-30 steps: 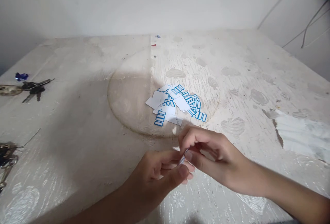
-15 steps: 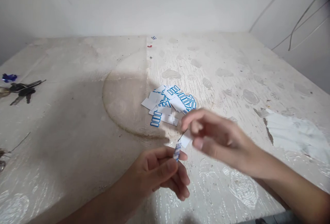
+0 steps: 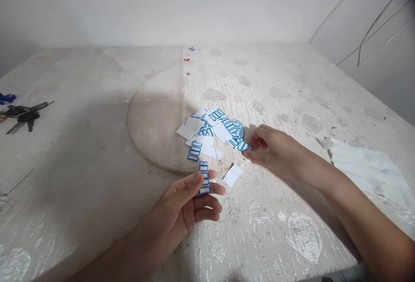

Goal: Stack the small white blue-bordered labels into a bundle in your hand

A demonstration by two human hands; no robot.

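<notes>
Between thumb and fingers, my left hand (image 3: 184,202) pinches a small paper slip (image 3: 204,183) printed with blue-outlined boxes, printed side facing me. Beyond it lies a loose pile of paper slips (image 3: 195,127), some blank side up, others showing blue boxes. At the pile's right edge, my right hand (image 3: 274,145) is closed with thumb and fingertips on another blue-printed slip (image 3: 245,147). A few white slips (image 3: 233,175) lie stacked apart from the pile, between the two hands.
The pile rests on a pale patterned table cover (image 3: 155,122) with a round stain. Keys (image 3: 26,115) and a blue object (image 3: 7,99) lie at the left, a whitish cloth-like piece (image 3: 369,167) at the right. Tiny scraps (image 3: 186,59) are near the wall; cables (image 3: 365,40) hang at right.
My right hand has moved away from my left, to the pile's right edge, and closed on a slip there. My left hand has shifted left and up, its slip now turned face-on.
</notes>
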